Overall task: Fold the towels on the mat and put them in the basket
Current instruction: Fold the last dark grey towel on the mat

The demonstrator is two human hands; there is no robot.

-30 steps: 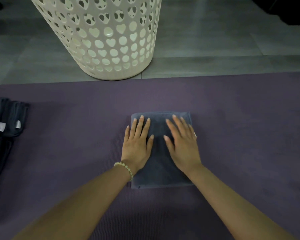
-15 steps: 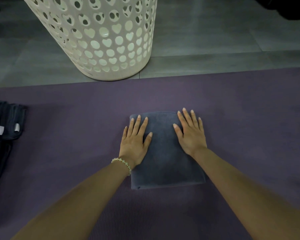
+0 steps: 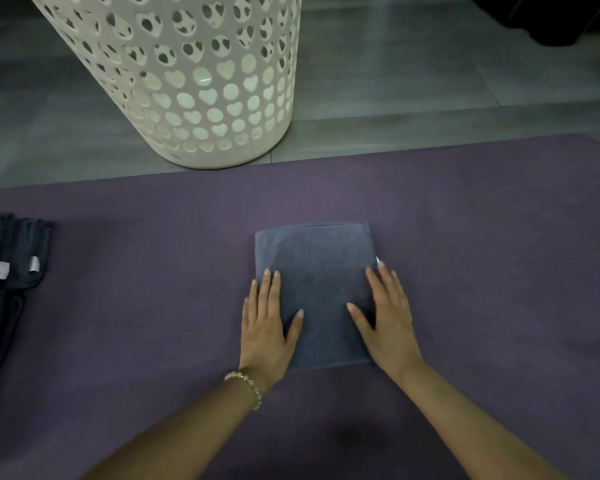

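Folded towel [image 3: 314, 289] lies flat on mat [image 3: 464, 220], left hand [image 3: 265, 327] and right hand [image 3: 390, 320] spread flat at its side edges; careless lifting toward basket [image 3: 187, 81] risks unfolding

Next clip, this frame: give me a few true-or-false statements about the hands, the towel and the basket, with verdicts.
1. The left hand and the right hand rest with straight fingers on the folded towel. True.
2. The folded towel is inside the basket. False: it lies on the mat.
3. The basket stands on the floor beyond the mat. True.
4. The bead bracelet is on the right wrist. False: it is on the left wrist.
5. Dark cloths lie at the mat's left end. True.
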